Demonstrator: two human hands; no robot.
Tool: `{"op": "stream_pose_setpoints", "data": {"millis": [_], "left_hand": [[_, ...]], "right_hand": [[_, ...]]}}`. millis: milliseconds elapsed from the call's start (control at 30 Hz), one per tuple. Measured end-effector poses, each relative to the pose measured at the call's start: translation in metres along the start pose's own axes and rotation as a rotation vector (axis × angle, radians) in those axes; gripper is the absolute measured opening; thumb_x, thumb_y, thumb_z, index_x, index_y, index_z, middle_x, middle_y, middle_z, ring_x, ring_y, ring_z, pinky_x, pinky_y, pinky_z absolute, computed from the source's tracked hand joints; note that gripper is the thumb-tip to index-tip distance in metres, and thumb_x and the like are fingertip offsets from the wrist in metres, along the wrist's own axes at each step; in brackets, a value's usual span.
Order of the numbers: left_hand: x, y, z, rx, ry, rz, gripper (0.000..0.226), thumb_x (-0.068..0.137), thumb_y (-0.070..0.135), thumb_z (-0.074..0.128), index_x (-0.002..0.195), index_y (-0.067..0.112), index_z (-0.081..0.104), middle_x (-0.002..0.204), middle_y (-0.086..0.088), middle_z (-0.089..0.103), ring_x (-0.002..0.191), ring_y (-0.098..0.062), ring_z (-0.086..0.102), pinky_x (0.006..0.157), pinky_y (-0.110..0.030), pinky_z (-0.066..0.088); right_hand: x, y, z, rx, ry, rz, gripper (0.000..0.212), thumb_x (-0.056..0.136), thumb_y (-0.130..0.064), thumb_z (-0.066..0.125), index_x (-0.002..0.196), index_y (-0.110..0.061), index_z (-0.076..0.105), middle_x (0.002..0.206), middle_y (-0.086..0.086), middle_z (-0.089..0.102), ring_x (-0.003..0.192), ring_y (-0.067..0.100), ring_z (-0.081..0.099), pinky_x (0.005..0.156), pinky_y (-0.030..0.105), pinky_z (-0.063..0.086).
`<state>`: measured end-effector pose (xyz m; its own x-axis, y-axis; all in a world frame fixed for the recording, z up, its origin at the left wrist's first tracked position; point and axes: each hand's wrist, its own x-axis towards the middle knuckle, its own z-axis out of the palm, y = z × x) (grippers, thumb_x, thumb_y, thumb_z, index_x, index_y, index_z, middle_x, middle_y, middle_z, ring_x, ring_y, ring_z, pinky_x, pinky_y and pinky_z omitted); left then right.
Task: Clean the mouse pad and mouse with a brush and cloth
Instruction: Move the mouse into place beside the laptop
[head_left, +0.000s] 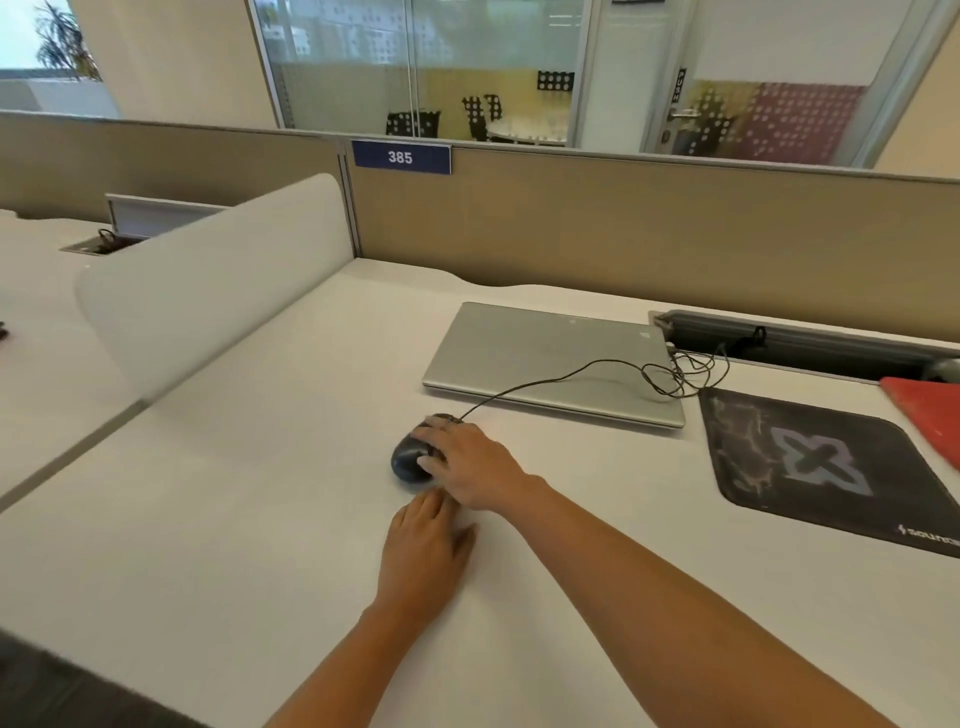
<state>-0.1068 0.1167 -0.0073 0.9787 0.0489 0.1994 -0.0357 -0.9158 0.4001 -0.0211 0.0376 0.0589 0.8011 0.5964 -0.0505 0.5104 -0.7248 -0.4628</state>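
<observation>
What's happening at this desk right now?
A person sits at a white desk. Their right hand grips a black wired mouse, which sits on the bare desk, well left of the dark mouse pad. The left hand rests flat on the desk just in front of the mouse. The mouse cable runs over a closed silver laptop. A red item lies at the right edge. No brush is in view.

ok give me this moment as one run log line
right hand grips mouse on desk | left hand flat on desk beside it | mouse pad apart at right | laptop closed behind mouse
</observation>
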Motion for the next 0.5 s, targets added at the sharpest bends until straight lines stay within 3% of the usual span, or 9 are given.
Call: {"op": "stream_pose_setpoints", "data": {"millis": [100, 167, 333, 500], "left_hand": [[-0.001, -0.004, -0.005, 0.016, -0.025, -0.029, 0.051, 0.088, 0.045, 0.034, 0.123, 0.015, 0.056, 0.121, -0.004, 0.060, 0.110, -0.022, 0.055, 0.094, -0.032, 0.041], [0.000, -0.006, -0.008, 0.019, -0.040, -0.025, 0.038, 0.091, 0.034, 0.046, 0.121, 0.014, 0.056, 0.119, -0.004, 0.060, 0.109, -0.022, 0.054, 0.093, -0.031, 0.040], [-0.002, -0.006, -0.008, 0.002, -0.012, 0.013, 0.033, 0.090, 0.031, 0.050, 0.118, 0.017, 0.058, 0.123, 0.001, 0.058, 0.114, -0.019, 0.053, 0.095, -0.030, 0.040], [-0.002, -0.007, -0.009, 0.017, 0.017, -0.017, 0.038, 0.080, 0.041, 0.040, 0.094, 0.020, 0.068, 0.099, 0.002, 0.068, 0.093, -0.018, 0.066, 0.074, -0.031, 0.053]], "right_hand": [[0.012, -0.001, 0.011, -0.377, -0.210, -0.069, 0.044, 0.098, -0.042, 0.025, 0.142, -0.038, 0.028, 0.158, -0.005, 0.009, 0.144, 0.029, 0.008, 0.103, 0.062, 0.029], [0.012, 0.001, 0.012, -0.493, -0.247, -0.056, 0.044, 0.097, -0.044, 0.025, 0.142, -0.041, 0.024, 0.158, -0.003, 0.005, 0.144, 0.033, 0.004, 0.100, 0.064, 0.029], [0.006, 0.013, 0.004, -0.398, -0.105, 0.052, 0.037, 0.098, -0.040, 0.030, 0.132, -0.028, 0.038, 0.146, 0.005, 0.027, 0.134, 0.032, 0.026, 0.095, 0.060, 0.038], [-0.005, 0.020, -0.004, -0.277, 0.149, 0.296, 0.049, 0.092, -0.050, 0.042, 0.124, -0.014, 0.046, 0.131, 0.008, 0.042, 0.116, 0.031, 0.046, 0.092, 0.046, 0.040]]}}
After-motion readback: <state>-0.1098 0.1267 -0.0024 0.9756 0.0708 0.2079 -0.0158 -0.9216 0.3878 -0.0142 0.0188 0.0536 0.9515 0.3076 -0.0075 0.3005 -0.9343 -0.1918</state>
